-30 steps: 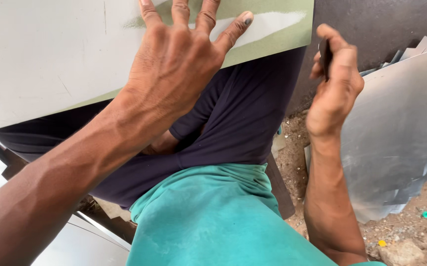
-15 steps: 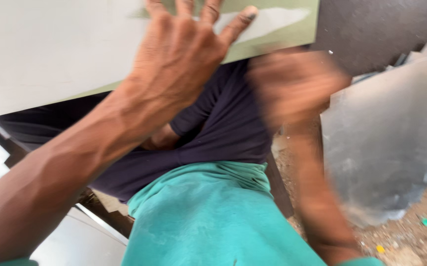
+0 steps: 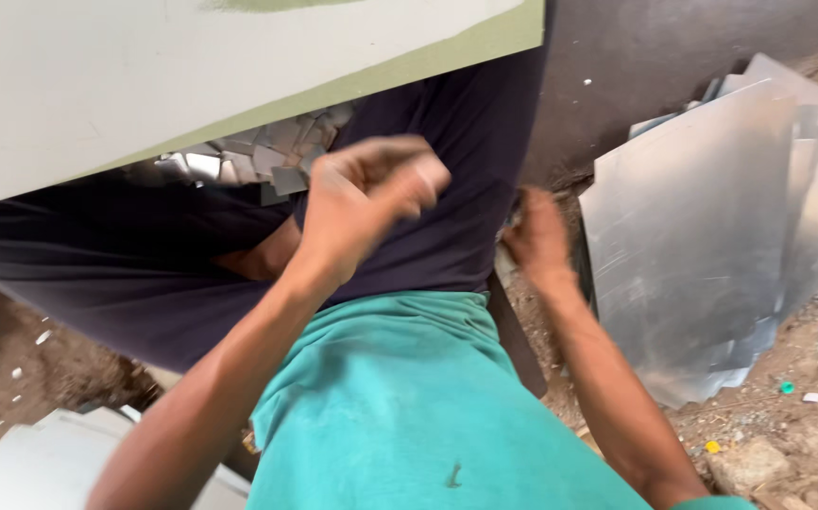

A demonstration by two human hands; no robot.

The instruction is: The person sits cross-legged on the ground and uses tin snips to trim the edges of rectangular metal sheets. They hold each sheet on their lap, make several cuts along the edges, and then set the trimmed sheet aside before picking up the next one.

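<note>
My left hand (image 3: 371,194) is off the big pale sheet with a green edge (image 3: 192,85) and hovers below it, fingers curled into a loose fist, blurred, with nothing visible in it. My right hand (image 3: 534,236) is low beside my dark trousers (image 3: 447,170), close to the edge of the leaning shiny metal sheets (image 3: 702,217). It is blurred, and its fingers point down and away, so any object in it is hidden. My teal shirt (image 3: 400,406) fills the bottom middle.
A heap of small shiny metal offcuts (image 3: 248,156) lies under the pale sheet. More pale sheets (image 3: 41,463) lie at the bottom left. The ground at the right is dirt with stones and small scraps (image 3: 787,406). A dark wall (image 3: 673,47) stands behind.
My left hand has left the pale sheet, dropped and curled shut. My right hand, raised with a dark thin object a second ago, has swung down beside my trousers.
</note>
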